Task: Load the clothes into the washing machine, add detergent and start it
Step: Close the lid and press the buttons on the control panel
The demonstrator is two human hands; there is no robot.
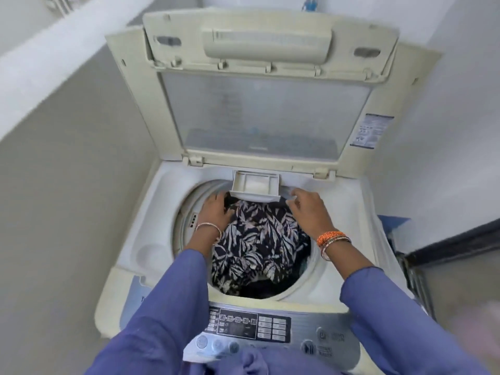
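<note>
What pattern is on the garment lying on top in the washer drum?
Dark navy fabric garment with a pale leaf print; head view.

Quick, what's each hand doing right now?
Left hand: open, fingers resting on the leaf-print cloth in the drum.
Right hand: fingers curled by the detergent drawer; grip cannot be told.
</note>
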